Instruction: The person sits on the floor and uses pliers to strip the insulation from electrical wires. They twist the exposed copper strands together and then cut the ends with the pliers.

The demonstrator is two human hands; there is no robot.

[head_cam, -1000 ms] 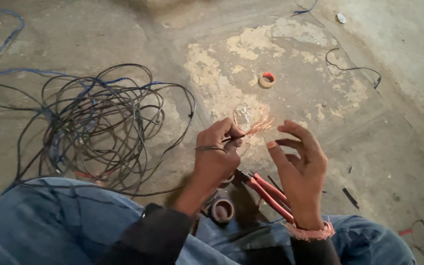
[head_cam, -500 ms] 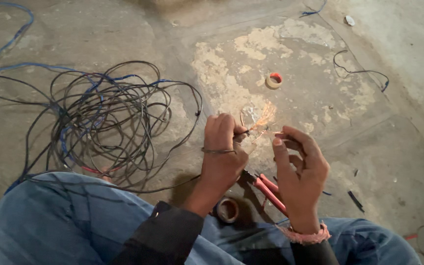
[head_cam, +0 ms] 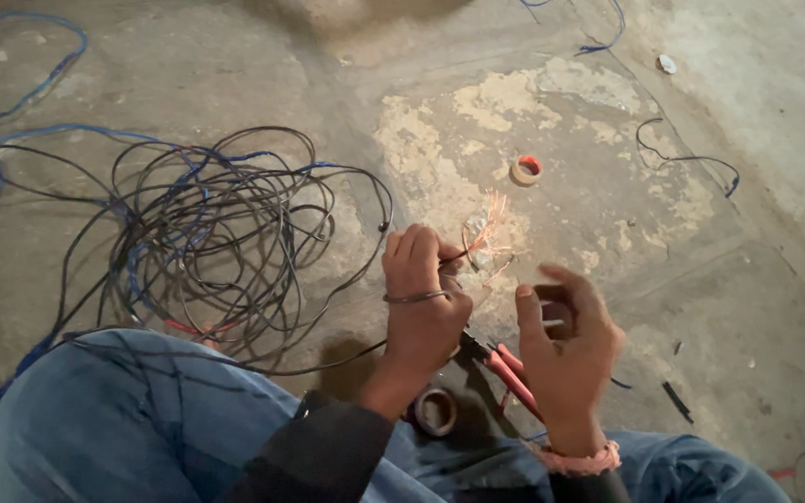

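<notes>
We see the left hand [head_cam: 421, 303] gripping a wire [head_cam: 416, 297] with frayed copper strands [head_cam: 488, 224] above the floor [head_cam: 607, 214]; the right hand [head_cam: 566, 349] curls its fingers [head_cam: 525, 317] narrowly around a dark tape roll [head_cam: 556, 312]. Pliers [head_cam: 505, 368] lie below.

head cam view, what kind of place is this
Likely a bare room under construction or repair, with electrical wiring work on the floor. The rough, patchy concrete floor, a loose tangle of black and blue cable, rolls of tape and red-handled pliers all suggest it.
</notes>
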